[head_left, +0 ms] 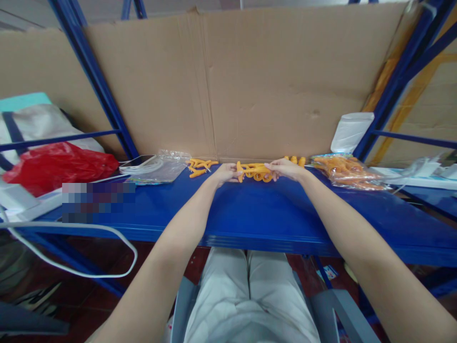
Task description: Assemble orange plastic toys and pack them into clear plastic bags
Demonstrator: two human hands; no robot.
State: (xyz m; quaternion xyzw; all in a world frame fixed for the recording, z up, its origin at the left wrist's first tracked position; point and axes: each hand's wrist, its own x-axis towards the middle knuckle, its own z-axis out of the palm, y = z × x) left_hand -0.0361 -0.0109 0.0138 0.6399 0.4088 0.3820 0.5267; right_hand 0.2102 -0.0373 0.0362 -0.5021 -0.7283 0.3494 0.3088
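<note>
Both hands are at the far side of the blue shelf table. My left hand [225, 175] has its fingers closed around the crosswise end of an orange-yellow plastic piece [240, 172]. My right hand [285, 169] pinches at the other end of what looks like the same piece. Just under and behind it lie several similar pieces with round ring ends [264, 177], partly hidden by the fingers. To the left of my left hand is a small group of orange pieces with metal bits [200, 166]. More orange pieces [293, 160] stand behind my right hand.
A clear bag of orange pieces [348, 171] lies at right, by a white packet [352, 131]. At left are a clear plastic sleeve [167, 169], a white cable [134, 255] and a red plastic bag [64, 164]. Cardboard [257, 85] walls the back between blue posts [94, 71].
</note>
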